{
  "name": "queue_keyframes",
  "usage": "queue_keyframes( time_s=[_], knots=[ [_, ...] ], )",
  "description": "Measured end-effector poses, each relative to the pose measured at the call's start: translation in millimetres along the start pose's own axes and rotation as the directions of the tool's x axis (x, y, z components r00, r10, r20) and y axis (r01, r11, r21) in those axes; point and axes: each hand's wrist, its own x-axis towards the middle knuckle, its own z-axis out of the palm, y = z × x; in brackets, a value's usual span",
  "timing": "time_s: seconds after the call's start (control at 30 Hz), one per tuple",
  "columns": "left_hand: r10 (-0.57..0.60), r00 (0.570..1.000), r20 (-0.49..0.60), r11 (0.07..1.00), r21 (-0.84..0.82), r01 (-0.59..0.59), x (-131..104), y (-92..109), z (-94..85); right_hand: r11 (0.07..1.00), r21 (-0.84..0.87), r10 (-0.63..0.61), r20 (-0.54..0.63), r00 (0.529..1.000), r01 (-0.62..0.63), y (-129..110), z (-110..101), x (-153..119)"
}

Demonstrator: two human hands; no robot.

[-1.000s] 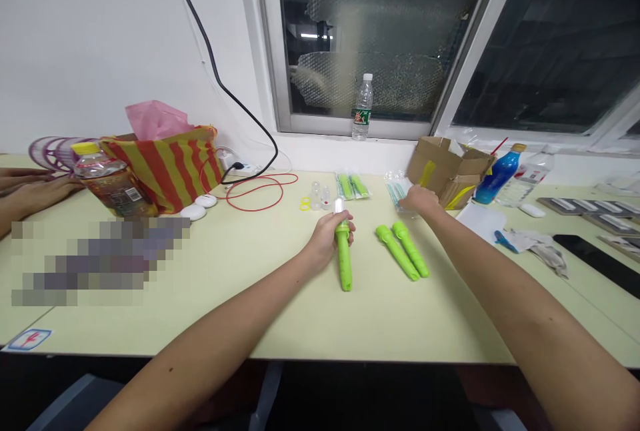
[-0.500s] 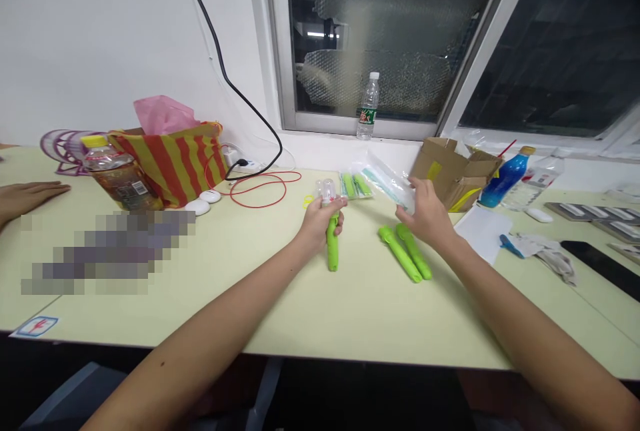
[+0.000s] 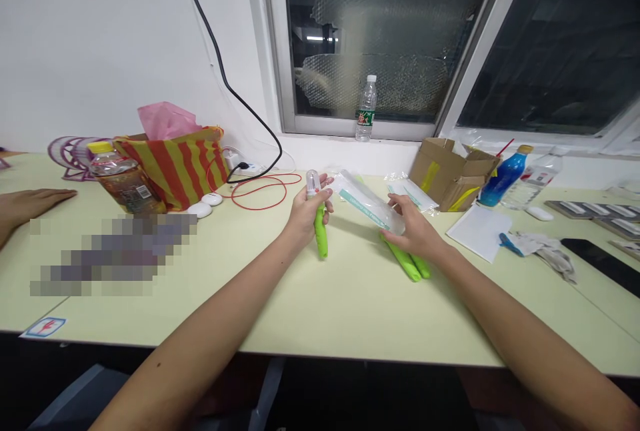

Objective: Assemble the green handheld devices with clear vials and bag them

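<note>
A: Left grip?
B: Left hand (image 3: 303,214), centre of frame: closed around a green tube (image 3: 321,236). Clear cap (image 3: 313,182) at its upper end; whether fully seated, cannot tell.
A: Right grip?
B: Right hand (image 3: 420,231), right of centre: pinching a clear bag (image 3: 367,203), no tube visible inside.
A: Extent of work?
B: Judged partial: held tube capped but unbagged. Two other green tubes (image 3: 406,262) lie on the surface (image 3: 360,324), below the right hand, outside the bag; upper ends hidden.
</note>
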Motion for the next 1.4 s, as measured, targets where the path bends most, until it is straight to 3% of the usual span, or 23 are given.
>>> queue_keyframes(
  time_s=[0.07,0.1,0.2,0.27,0.33,0.47,0.6,0.73,0.93,1.03,1.2,1.3,1.4],
  knots=[
    [-0.012,1.0,0.006,1.0,-0.016,0.012,0,1,0.5,0.954,0.27,0.109,0.089,0.99,-0.129,-3,-4,1],
    [-0.02,1.0,0.018,0.999,-0.026,0.021,-1,1,1.1,0.889,0.412,0.147,0.16,0.976,-0.201,-5,-5,1],
    [-0.063,0.995,0.084,0.997,-0.046,0.067,-6,-1,5.1,0.558,0.73,0.137,0.39,0.911,-0.396,-17,-4,4],
    [-0.1,0.986,0.133,0.994,-0.036,0.106,-11,-4,9.9,0.322,0.817,0.074,0.483,0.873,-0.479,-27,1,4],
    [-0.144,0.972,0.186,0.989,-0.004,0.148,-18,-9,15.7,0.153,0.83,-0.001,0.543,0.84,-0.536,-36,10,3],
    [-0.235,0.933,0.271,0.972,0.055,0.229,-27,-14,24.6,-0.01,0.781,-0.037,0.624,0.78,-0.625,-43,26,0],
    [-0.295,0.917,0.269,0.955,0.102,0.277,-28,-15,25.6,-0.105,0.746,-0.015,0.66,0.751,-0.657,-40,33,-1],
    [-0.309,0.923,0.229,0.95,0.124,0.287,-26,-15,23.4,-0.141,0.721,-0.008,0.685,0.729,-0.679,-40,31,0],
    [-0.22,0.961,0.166,0.97,0.139,0.198,-27,-14,22.4,-0.146,0.726,0.046,0.684,0.728,-0.672,-43,28,-2],
    [-0.17,0.98,0.103,0.985,0.036,0.167,-20,-6,22.8,-0.144,0.714,0.026,0.695,0.719,-0.685,-40,29,-3],
    [-0.1,0.995,-0.002,0.942,-0.322,0.094,10,25,24.9,-0.137,0.685,-0.068,0.714,0.697,-0.715,-33,34,-5],
    [-0.059,0.996,-0.066,0.926,-0.377,0.03,26,36,30.4,-0.154,0.689,-0.141,0.695,0.705,-0.709,-32,37,-7],
    [-0.012,0.994,-0.108,0.928,-0.372,-0.029,35,33,36.8,-0.173,0.676,-0.204,0.687,0.697,-0.716,-34,36,-9]
  ],
)
